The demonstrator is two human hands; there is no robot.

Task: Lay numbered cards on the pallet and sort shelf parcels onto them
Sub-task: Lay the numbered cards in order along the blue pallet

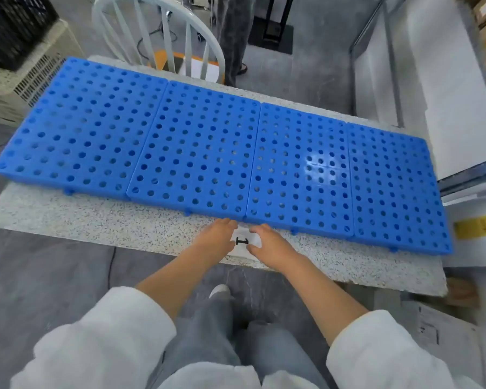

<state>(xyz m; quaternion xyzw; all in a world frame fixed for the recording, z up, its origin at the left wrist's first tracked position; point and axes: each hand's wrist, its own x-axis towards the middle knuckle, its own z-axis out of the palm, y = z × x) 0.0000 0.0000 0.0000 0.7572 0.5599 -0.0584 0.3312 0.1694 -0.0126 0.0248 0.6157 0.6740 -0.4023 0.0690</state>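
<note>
Speckled grey-white stone forms the table (96,220), and both bare hands meet near the middle of its front edge, forearms reaching out of pushed-up white sleeves (110,332).

The left hand (216,237) lies against the left side of a white card (246,247). Its fingers are loosely bent, with the tips reaching the card's far corner beside the pallet's rim. The right hand (267,242) takes the card from the other side, fingers curled over the far right edge and thumb tucked at the near corner. Together they pinch the card between them, low over or on the tabletop. I cannot tell whether more cards lie under it.

A black numeral 1 is printed on the card. It lies on its side from this view, its stroke running left to right along the table's edge.

Just beyond the fingertips lies the blue pallet (208,150), four perforated panels butted side by side. Its long axis runs across the table from far left to near right. The card sits in front of the seam between the second and third panels, on the bare strip of table.

Farther out, a white spindle-back chair (157,37) stands behind the table, with another person's trouser legs (233,37) beside it. A black crate (11,23) sits on a beige one (26,80) at far left. On the right stands a metal shelf frame (376,66), with a yellow-labelled parcel (477,226) near the pallet's right end.
</note>
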